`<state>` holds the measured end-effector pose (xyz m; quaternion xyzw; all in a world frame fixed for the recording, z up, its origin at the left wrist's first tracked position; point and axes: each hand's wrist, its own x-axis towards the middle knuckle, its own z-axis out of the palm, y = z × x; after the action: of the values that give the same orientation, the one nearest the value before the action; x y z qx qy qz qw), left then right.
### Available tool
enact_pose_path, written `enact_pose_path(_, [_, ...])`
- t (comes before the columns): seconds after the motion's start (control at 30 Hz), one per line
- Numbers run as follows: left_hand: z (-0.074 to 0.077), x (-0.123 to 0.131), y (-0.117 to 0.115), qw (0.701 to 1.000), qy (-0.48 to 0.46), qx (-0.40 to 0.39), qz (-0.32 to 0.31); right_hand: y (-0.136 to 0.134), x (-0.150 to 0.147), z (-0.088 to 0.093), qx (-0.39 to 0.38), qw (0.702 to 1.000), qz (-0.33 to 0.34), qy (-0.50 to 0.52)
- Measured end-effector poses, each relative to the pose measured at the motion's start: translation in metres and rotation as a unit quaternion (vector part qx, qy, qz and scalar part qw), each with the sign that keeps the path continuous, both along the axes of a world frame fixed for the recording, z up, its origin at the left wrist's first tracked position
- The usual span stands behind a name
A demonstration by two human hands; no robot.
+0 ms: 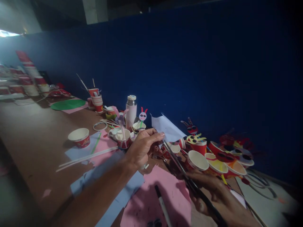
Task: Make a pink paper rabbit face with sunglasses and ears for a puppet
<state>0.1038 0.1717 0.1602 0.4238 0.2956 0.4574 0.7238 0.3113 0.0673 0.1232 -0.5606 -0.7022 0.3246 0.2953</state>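
Note:
My left hand (144, 146) pinches the lower edge of a pale sheet of paper (167, 126), which stands raised and bent in front of the cups. Lower right, my right hand (216, 197) grips a pair of scissors (176, 162) with long metal blades and dark handles. The blade tips reach the paper's lower edge, close to my left fingertips. Whether the blades are apart is hard to make out. Beneath my hands lies a pink sheet (139, 201) with a marker pen (163, 205) on it. Blue paper (111, 201) lies partly under my left forearm.
Paper cups (198, 160) with paper animal faces crowd the right side. Behind my left hand stand a white flask (131, 113) and more cups (123, 140). A single cup (79, 138), thin white sticks (87, 159) and a green oval (68, 104) lie leftward. A blue partition (189, 63) rises behind.

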Motion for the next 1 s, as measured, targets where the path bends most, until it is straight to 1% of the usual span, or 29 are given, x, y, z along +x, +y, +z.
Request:
enact_pose_path(0.07, [-0.0007,0.0001,0.0003,1.000,-0.004,0.000,-0.004,0.0013,0.0009,-0.0002,0.006,1.000,0.016,-0.005])
enact_pose_path(0.4, [0.0024,-0.0007,-0.0002,0.999,-0.034,-0.003,-0.019,0.0022,-0.0053,0.0004,-0.016,0.999,0.028,0.030])
enact_pose_path(0.53, [0.0020,-0.0013,0.0002,0.999,-0.028,-0.001,-0.026,0.0032,-0.0043,-0.0028,-0.032,0.999,0.033,0.030])
enact_pose_path(0.73, [0.0007,-0.0014,0.0011,0.999,-0.024,0.001,-0.024,0.0037,-0.0012,-0.0087,-0.024,0.999,0.020,0.035])
enact_pose_path(0.87, [0.0003,-0.0015,0.0012,0.999,-0.022,0.002,-0.025,0.0038,-0.0034,-0.0057,-0.014,0.999,0.023,0.041])
enact_pose_path(1.0, [-0.0007,-0.0017,0.0014,0.999,-0.022,0.001,-0.024,0.0038,-0.0070,-0.0011,-0.023,0.998,0.024,0.055])
